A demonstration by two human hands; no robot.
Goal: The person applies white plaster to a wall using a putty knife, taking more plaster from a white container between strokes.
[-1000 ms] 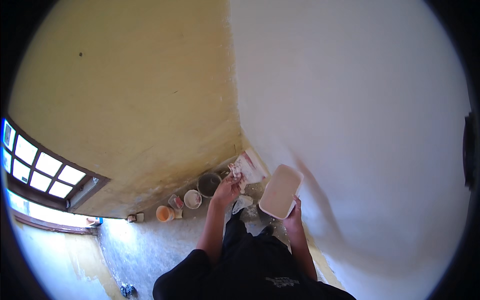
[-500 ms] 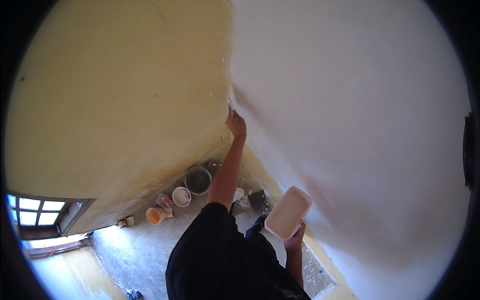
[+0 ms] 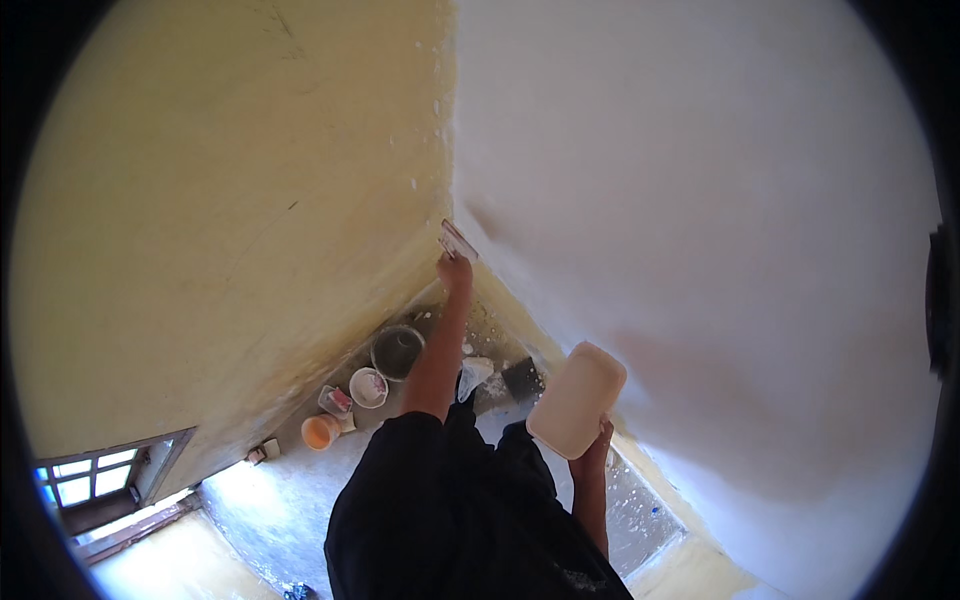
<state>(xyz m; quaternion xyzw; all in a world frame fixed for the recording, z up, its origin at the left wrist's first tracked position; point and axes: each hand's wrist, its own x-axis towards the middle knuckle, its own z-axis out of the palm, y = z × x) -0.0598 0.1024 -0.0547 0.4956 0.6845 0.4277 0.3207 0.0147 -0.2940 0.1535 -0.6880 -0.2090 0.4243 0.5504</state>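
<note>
My left hand (image 3: 455,272) reaches out to the corner where a yellow wall (image 3: 270,160) meets a white wall (image 3: 690,200). Its fingers are closed around a putty knife (image 3: 459,241) whose wide, flat blade is smeared pale. The blade sits in front of the corner line; whether it touches the wall I cannot tell. Lower and to the right, my right hand (image 3: 596,448) grips the near end of a cream rectangular tub (image 3: 577,400) with rounded corners. Its fingers are partly hidden by the tub, and I cannot make out any contents.
On the floor by the yellow wall stand a dark bucket (image 3: 398,353), a white bucket (image 3: 369,388), a small clear container (image 3: 335,401) and an orange bucket (image 3: 320,432). A plastic bag (image 3: 475,378) and a dark square (image 3: 522,380) lie near the corner. A window (image 3: 95,478) is at left.
My left hand has come down from higher on the corner line, and the putty knife's blade has turned so its flat side shows. The tub in my right hand has shifted slightly up.
</note>
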